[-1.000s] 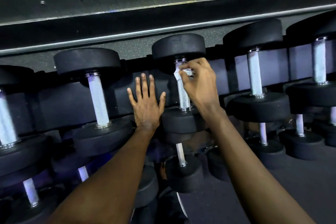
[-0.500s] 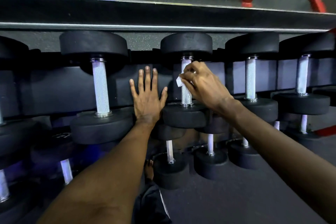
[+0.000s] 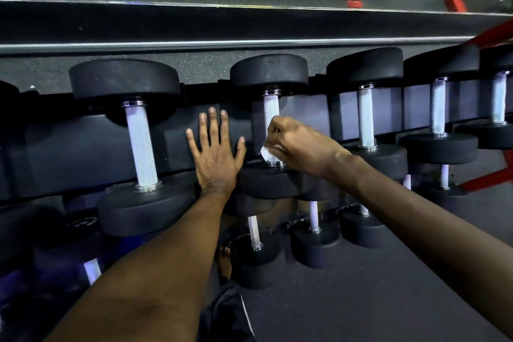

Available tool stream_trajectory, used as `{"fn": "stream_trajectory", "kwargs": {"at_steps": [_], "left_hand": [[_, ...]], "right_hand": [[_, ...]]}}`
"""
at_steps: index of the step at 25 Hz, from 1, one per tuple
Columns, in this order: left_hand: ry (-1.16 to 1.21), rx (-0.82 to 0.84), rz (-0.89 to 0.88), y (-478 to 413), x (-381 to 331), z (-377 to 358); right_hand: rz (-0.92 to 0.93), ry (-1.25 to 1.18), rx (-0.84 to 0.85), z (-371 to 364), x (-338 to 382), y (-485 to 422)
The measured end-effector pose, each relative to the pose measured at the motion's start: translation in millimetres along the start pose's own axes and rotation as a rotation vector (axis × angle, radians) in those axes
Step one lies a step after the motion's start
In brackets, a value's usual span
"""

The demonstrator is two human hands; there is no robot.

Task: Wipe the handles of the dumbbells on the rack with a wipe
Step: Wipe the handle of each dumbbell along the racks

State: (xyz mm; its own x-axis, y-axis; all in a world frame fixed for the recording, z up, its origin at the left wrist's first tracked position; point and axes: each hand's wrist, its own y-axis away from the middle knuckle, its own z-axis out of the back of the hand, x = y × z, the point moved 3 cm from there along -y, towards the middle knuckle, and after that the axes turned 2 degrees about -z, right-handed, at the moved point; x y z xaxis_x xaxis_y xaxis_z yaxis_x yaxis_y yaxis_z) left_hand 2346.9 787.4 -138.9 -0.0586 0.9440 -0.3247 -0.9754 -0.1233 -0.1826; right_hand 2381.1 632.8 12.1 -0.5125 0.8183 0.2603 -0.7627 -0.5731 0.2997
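Downward travel noted: the small crumpled white wipe, up by the top collar a second ago, now sits at the bottom of the knurled silver handle of the middle black round-headed dumbbell, just above its lower head. The right hand is curled round the handle with the wipe pinched against the metal; only a corner of the wipe shows below the fist. The upper part of the handle is bare. The left hand is unchanged: flat on the black rack panel, fingers spread, holding nothing, thumb close to the dumbbell's lower head. Judgement: one top-to-bottom pass on this handle looks complete, though its far side cannot be checked. The left neighbour handle and the right neighbour handle are untouched at present; whether they are already wiped cannot be told.
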Motion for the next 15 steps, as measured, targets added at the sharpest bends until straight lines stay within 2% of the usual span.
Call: {"fn": "stream_trajectory", "kwargs": {"at_steps": [3, 6, 11, 15], "left_hand": [[0.003, -0.012, 0.01, -2.0, -0.4, -1.1], [0.008, -0.04, 0.008, 0.0, -0.5, -2.2], [0.01, -0.068, 0.006, 0.5, -1.2, -1.5], [0.009, -0.063, 0.017, -0.7, -0.3, -1.1]], "right_hand": [[-0.028, -0.023, -0.014, -1.3, 0.7, 0.4], [-0.047, -0.068, 0.048, -3.6, 2.4, 5.0], [-0.192, -0.154, -0.002, -7.2, -6.5, 12.7], [-0.443, -0.418, -0.206, -17.2, -11.0, 22.6]]}}
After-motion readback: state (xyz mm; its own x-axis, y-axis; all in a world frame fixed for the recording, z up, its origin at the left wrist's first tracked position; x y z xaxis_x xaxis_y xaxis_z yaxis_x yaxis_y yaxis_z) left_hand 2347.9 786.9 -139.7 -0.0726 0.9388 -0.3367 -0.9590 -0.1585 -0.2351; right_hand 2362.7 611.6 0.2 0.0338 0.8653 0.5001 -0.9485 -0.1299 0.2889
